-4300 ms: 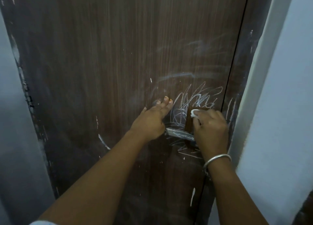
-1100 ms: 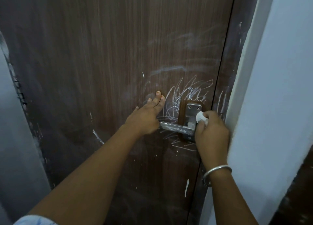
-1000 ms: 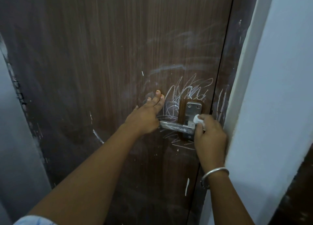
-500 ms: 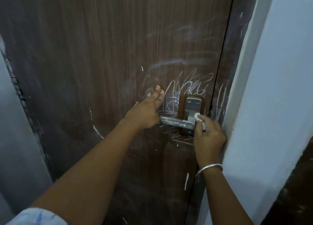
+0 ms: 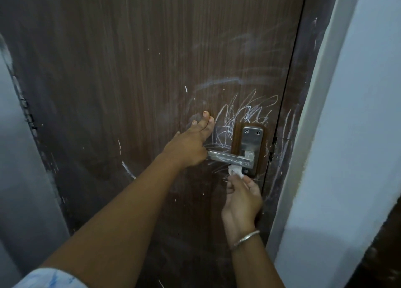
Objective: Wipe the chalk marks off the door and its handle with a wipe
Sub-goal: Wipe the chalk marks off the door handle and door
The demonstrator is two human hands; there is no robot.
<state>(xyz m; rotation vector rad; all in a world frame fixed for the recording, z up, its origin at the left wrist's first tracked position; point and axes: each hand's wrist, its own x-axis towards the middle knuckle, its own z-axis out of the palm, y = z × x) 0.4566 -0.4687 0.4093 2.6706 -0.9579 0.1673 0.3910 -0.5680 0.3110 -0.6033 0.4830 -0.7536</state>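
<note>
Against the chalked door (image 5: 130, 92), left hand (image 5: 188, 144) braced flat-fingered beside the handle (image 5: 227, 157) while right hand (image 5: 243, 198) pinched a wipe (image 5: 235, 170) under it.

The door (image 5: 130, 70): dark brown, vertical wood-grain. The chalk marks (image 5: 245, 112): white looping scribbles, faint smears. The handle (image 5: 227, 157): silver-grey, streaked white. The wipe (image 5: 236, 171): white. The door frame (image 5: 303, 92): darker brown, white-streaked. The bangle (image 5: 246, 237): silver. The wall (image 5: 347, 135): pale bluish white. The sleeve (image 5: 50, 279): white, blue marks.
</note>
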